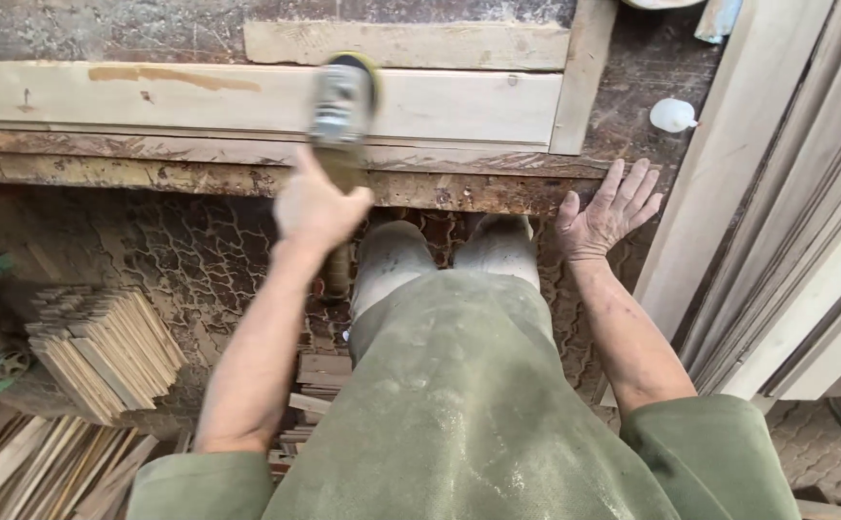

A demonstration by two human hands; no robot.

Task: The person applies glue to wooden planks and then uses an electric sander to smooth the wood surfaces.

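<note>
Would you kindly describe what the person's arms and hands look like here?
Both forearms are bare below short, dusty olive-green sleeves. The left hand and right hand wear no gloves, rings or watch, and pale dust coats them.

Items about my grip:
- Worktop [632, 87], dark and stained, its worn front edge running just under my grip.
- Small white plastic bottle [673, 116], lying on the worktop well right of my grip.
- Upright strip of wood [579, 77], right of my grip, standing across the ends of the boards.
- Pale timber lengths [787, 212], leaning far right of my grip.
- Stack of thin wooden slats [103, 351], on the floor below and left of my grip.
- More slats [26, 462], loose, lower left.
- Patterned floor [199, 260], dusty, beneath my grip.
</note>
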